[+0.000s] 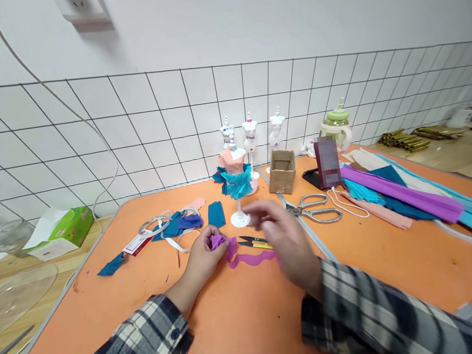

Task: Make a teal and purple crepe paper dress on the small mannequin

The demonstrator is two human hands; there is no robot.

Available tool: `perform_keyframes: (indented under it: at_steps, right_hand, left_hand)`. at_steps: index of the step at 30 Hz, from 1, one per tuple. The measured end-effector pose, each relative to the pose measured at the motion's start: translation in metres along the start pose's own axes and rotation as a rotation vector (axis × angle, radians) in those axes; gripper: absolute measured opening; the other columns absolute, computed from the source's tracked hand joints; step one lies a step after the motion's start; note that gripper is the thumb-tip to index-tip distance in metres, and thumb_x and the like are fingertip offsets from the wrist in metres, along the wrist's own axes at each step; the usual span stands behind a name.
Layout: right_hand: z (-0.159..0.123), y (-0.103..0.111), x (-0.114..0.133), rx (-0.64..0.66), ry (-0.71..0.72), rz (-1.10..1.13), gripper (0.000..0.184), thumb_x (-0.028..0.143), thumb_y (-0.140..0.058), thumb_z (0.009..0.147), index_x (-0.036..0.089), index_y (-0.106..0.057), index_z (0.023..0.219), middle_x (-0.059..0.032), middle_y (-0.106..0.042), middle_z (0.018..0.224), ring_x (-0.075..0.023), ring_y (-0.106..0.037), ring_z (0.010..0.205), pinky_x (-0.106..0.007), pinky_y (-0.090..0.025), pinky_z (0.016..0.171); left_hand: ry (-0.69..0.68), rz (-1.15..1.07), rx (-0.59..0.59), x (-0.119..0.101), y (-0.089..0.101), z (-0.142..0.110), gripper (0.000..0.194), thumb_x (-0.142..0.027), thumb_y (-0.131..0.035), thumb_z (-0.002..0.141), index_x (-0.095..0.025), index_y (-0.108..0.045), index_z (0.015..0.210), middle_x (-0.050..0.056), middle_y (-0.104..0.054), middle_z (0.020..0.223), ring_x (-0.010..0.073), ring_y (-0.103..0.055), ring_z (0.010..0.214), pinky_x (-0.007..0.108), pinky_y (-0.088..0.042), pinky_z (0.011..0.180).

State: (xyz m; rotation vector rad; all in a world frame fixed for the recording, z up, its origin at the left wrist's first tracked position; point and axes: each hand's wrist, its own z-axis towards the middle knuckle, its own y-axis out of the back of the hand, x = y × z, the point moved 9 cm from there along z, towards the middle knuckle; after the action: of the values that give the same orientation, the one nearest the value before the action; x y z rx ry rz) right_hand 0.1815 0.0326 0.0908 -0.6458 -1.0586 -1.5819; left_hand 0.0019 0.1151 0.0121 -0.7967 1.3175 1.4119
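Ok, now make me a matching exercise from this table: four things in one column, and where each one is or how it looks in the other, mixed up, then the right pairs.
Things:
1. purple strip
2. shears
3. tissue box
4. front figure

Places and looks:
A. green and white, far left
B. dressed in peach and turquoise
C. partly bunched in the left hand
D. metal-handled, lying near the brown box

Pairs: 1-C, 2-D, 3-A, 4-B

Plaid left sleeve in black, grey and cream, dark round button on its cuff, matching plaid right sleeve, bare left hand, bare right hand
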Motion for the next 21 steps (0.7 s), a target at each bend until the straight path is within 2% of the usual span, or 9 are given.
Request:
perform_keyframes:
  at_steps: [2,4,6,8,12,15,18,20,21]
  right_hand:
    - [0.023,-0.022,-0.018,0.038,0.055,-0.123,0.038,0.039,-0.05,0.094,0.021,-0.056,0.126,-0.01,-0.061,0.117,-0.0238,-0.055,0.112,-0.04,-0.043,0.098]
    - [0.028,-0.044,-0.043,0.139,-0.009,-0.242,0.041,0.039,-0.061,0.088,0.019,-0.058,0.123,-0.0107,-0.064,0.115,-0.0242,-0.056,0.108,-0.04,-0.043,0.096]
    - [0.022,-0.056,-0.059,0.196,-0.034,-0.344,0.029,0.031,-0.068,0.082,0.02,-0.065,0.108,-0.008,-0.067,0.106,-0.0235,-0.058,0.101,-0.038,-0.043,0.09]
    - [0.017,-0.055,-0.066,0.192,-0.048,-0.377,0.01,0.02,-0.066,0.08,0.021,-0.067,0.09,-0.005,-0.069,0.093,-0.022,-0.058,0.093,-0.035,-0.042,0.085]
    - [0.02,-0.037,-0.077,0.144,-0.139,-0.2,0.008,0.015,-0.056,0.082,0.021,-0.061,0.083,-0.0013,-0.068,0.084,-0.0182,-0.061,0.084,-0.03,-0.043,0.077]
    - [0.024,-0.029,-0.083,0.181,-0.202,-0.103,0.005,0.021,-0.052,0.086,0.022,-0.057,0.085,0.0049,-0.057,0.064,-0.0134,-0.053,0.062,-0.024,-0.037,0.061]
    - [0.021,-0.034,-0.086,0.314,-0.283,0.065,0.012,0.03,-0.056,0.084,0.021,-0.057,0.091,0.0077,-0.046,0.056,-0.0112,-0.043,0.052,-0.023,-0.034,0.054]
    - [0.015,-0.044,-0.086,0.445,-0.389,0.303,0.025,0.038,-0.058,0.083,0.02,-0.056,0.099,0.0097,-0.042,0.052,-0.0105,-0.038,0.047,-0.024,-0.038,0.053]
    - [0.015,-0.044,-0.085,0.457,-0.424,0.402,0.03,0.042,-0.056,0.083,0.02,-0.055,0.103,0.0109,-0.038,0.051,-0.0102,-0.035,0.044,-0.025,-0.04,0.053]
  left_hand:
    - [-0.005,0.001,-0.003,-0.002,0.0,0.0,0.025,-0.031,-0.067,0.073,-0.022,-0.044,0.076,-0.006,-0.052,0.066,0.0145,-0.051,0.063,0.025,-0.04,0.06]
    - [-0.008,-0.013,0.006,-0.003,-0.002,-0.001,0.026,-0.032,-0.068,0.072,-0.022,-0.044,0.076,-0.006,-0.054,0.067,0.0149,-0.053,0.064,0.026,-0.041,0.061]
    - [-0.006,-0.051,0.037,-0.004,-0.005,-0.002,0.027,-0.034,-0.069,0.073,-0.022,-0.045,0.078,-0.004,-0.058,0.072,0.0159,-0.056,0.068,0.027,-0.043,0.064]
    - [-0.006,-0.095,0.065,-0.005,-0.007,-0.003,0.027,-0.034,-0.068,0.073,-0.022,-0.046,0.079,-0.003,-0.061,0.075,0.0162,-0.058,0.071,0.028,-0.045,0.067]
    - [-0.002,-0.124,0.084,-0.007,-0.006,-0.004,0.02,-0.032,-0.066,0.073,-0.021,-0.052,0.083,-0.003,-0.059,0.073,0.0146,-0.055,0.066,0.026,-0.042,0.064]
    - [0.021,-0.115,0.109,-0.007,-0.007,-0.006,0.023,-0.027,-0.058,0.072,-0.02,-0.06,0.093,-0.002,-0.06,0.074,0.0144,-0.053,0.062,0.026,-0.04,0.059]
    - [-0.009,-0.055,0.137,-0.013,-0.009,-0.011,0.035,-0.027,-0.052,0.073,-0.02,-0.065,0.104,-0.001,-0.061,0.076,0.016,-0.053,0.064,0.027,-0.041,0.061]
    - [-0.042,0.051,0.182,-0.018,-0.014,-0.016,0.029,-0.031,-0.055,0.076,-0.02,-0.067,0.101,0.0,-0.062,0.077,0.0171,-0.054,0.068,0.028,-0.043,0.063]
    - [-0.041,0.114,0.217,-0.018,-0.016,-0.019,0.023,-0.033,-0.059,0.077,-0.02,-0.068,0.093,0.0,-0.063,0.076,0.0171,-0.054,0.068,0.027,-0.042,0.062]
